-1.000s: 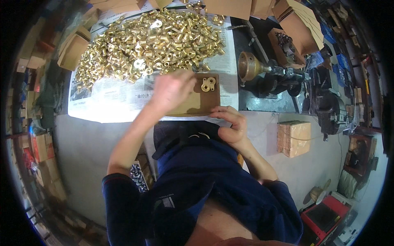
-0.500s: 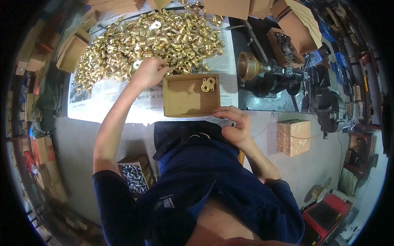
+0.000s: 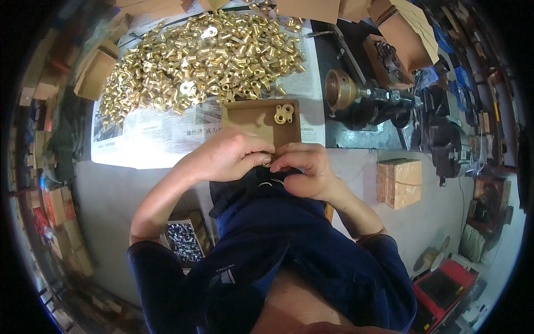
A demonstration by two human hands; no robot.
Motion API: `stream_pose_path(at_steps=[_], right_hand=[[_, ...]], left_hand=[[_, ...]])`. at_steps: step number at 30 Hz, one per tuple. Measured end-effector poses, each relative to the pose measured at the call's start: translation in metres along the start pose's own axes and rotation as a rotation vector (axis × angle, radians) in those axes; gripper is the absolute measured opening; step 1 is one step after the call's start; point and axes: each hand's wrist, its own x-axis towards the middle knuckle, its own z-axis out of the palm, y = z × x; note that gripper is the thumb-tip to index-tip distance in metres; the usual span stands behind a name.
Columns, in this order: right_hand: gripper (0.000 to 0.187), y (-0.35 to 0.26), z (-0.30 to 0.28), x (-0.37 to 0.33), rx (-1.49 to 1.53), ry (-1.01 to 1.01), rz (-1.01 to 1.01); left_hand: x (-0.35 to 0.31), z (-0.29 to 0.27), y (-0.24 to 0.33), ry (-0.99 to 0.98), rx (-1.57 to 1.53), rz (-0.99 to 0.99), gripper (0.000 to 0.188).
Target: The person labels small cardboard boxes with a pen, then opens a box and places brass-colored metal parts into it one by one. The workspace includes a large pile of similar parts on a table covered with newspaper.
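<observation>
My left hand (image 3: 227,157) and my right hand (image 3: 307,168) meet at the near edge of a shallow cardboard box (image 3: 293,135). The left fingers are closed in a pinch on a brass-coloured flanged fitting (image 3: 266,160), mostly hidden by the fingertips. From the other side, the bent thumb and fingers of my right hand close on the same piece. Inside the box, at its far right corner, two like fittings (image 3: 283,114) lie side by side. A large heap of brass-coloured fittings (image 3: 206,61) covers the newspaper (image 3: 133,150) beyond my left hand.
To the right stand a bench machine with a round brown cup (image 3: 340,90) and a dark vise (image 3: 450,145). Open cardboard boxes (image 3: 97,68) flank the heap. A crate of small metal parts (image 3: 186,243) and a wrapped carton (image 3: 399,183) sit below table height.
My left hand has come back from the heap's near edge to the box's front edge, bringing a fitting. My right hand has shifted left from the box corner to meet it.
</observation>
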Motion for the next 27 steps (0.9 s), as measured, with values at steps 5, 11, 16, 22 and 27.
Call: stream_pose_path(at_steps=[5,11,16,22,27], right_hand=[[0.047,0.017,0.007,-0.005,0.437,0.101,0.143],[0.074,0.026,0.02,0.0,0.557,0.235,0.056],[0.069,0.028,0.027,0.0,0.526,0.295,0.047],[0.069,0.037,0.034,-0.002,0.491,0.29,0.11],[0.069,0.037,0.035,0.0,0.376,0.311,0.063]], left_hand=[[0.007,0.013,-0.01,0.179,-0.153,-0.094,0.012],[0.004,0.026,-0.014,0.329,0.219,0.043,0.015],[0.003,0.034,-0.019,0.395,0.266,-0.009,0.028],[0.005,0.04,-0.02,0.428,0.336,-0.028,0.036],[0.008,0.039,-0.016,0.421,0.294,-0.057,0.038]])
